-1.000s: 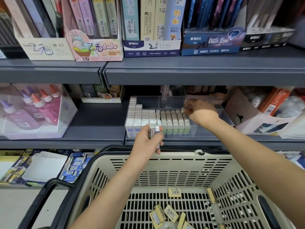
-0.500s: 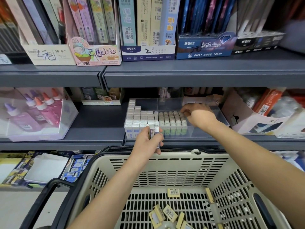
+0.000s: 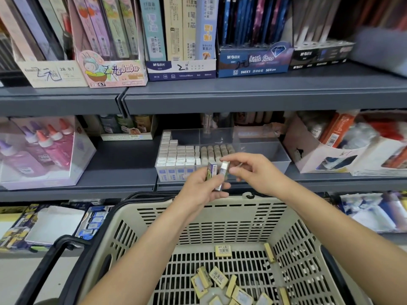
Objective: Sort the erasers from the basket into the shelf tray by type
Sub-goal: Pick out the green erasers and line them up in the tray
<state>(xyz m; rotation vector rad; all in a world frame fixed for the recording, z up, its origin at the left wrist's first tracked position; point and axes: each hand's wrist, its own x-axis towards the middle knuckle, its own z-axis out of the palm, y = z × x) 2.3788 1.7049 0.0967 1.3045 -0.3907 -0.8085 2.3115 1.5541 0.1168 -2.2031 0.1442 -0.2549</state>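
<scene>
Two erasers (image 3: 211, 171) upright in my left hand (image 3: 201, 191), fingers curled round them, above far rim of basket (image 3: 198, 216), just before shelf tray (image 3: 266, 150). My right hand (image 3: 257, 172) pinches top of paler eraser (image 3: 224, 169). Tray rows: white erasers (image 3: 176, 155) left, greenish erasers (image 3: 217, 150) beside. Yellow erasers (image 3: 220, 279) loose on basket floor.

Not much of the person shows here, just two arms coming in from the bottom edge, bare the whole way to the wrists. Left hand (image 3: 204, 188) and right hand (image 3: 257, 172) are bare as well. Forearms look slim and smooth. Whatever they're wearing sits outside the shot.
</scene>
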